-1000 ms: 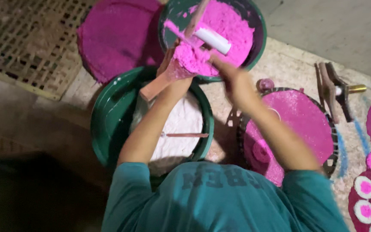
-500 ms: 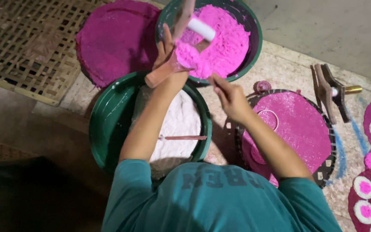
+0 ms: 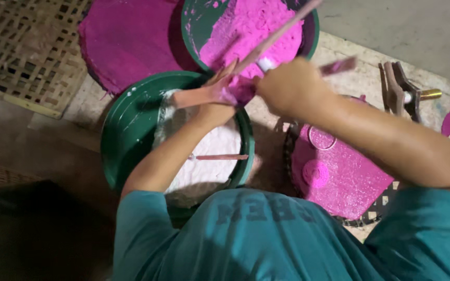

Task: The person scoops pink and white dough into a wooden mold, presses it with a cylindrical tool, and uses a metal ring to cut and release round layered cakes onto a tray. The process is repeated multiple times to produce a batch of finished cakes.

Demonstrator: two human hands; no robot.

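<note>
We see dim, warm light from above; deep shadow fills the lower left. Our right hand [image 3: 287,86] and its long pink stick [image 3: 274,39] smear with motion blur.

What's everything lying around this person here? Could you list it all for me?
Basin of pink powder: one, green, top centre.
Basin of white powder: one, green, left of centre.
Thin stick: one, pinkish, lying on the white powder.
Round tray: one, pink-coated, right.
Round mat: one, magenta, top left.
Woven panel: one, tan, far left.
Left hand: pink-stained, over the basins.
Right hand: holding a long stick.
</note>
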